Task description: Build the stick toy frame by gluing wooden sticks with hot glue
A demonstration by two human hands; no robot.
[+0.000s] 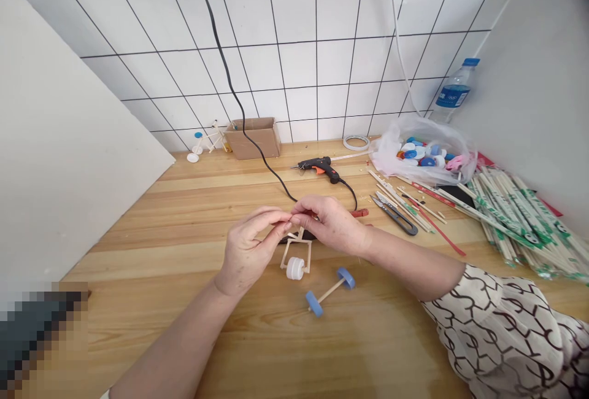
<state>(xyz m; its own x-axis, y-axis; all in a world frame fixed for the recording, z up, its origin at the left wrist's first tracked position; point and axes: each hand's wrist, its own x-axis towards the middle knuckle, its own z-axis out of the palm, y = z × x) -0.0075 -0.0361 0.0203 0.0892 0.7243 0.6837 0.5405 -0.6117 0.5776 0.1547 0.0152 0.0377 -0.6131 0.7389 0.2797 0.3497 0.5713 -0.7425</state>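
Stick frame [295, 256], light and probably fragile at its thin joints, sits just over the wooden table [151, 325], white cap wheel [295, 268] lowest, pinched at the top by the left hand [248, 251] and right hand [329, 222]; its side sticks look safest to hold.

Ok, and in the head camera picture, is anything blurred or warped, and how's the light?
In the head view, the white wall tiles fan outward, a wide-lens warp. The light looks soft and even, with a mild sheen on the wooden tabletop. The left hand and right hand look fairly sharp; a pixelated patch obscures the lower left corner.
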